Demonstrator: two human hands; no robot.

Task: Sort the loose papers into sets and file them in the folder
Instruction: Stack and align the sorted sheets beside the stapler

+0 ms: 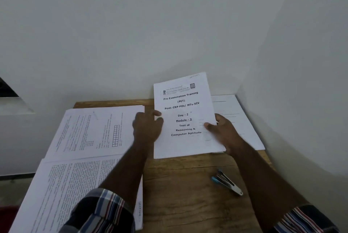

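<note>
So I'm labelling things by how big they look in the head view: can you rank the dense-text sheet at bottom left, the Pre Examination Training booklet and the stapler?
1. Dense-text sheet, largest, though it lies nearest the camera, which inflates it.
2. Pre Examination Training booklet, held by both hands.
3. Stapler, clearly smallest.

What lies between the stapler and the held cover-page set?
Only bare wooden table separates the stapler from the cover-page set, as the head view shows.

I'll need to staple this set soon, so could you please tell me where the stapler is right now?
The stapler lies on the bare wooden table, right of centre in the head view, near the right forearm and in front of the booklet that both hands hold.
</note>
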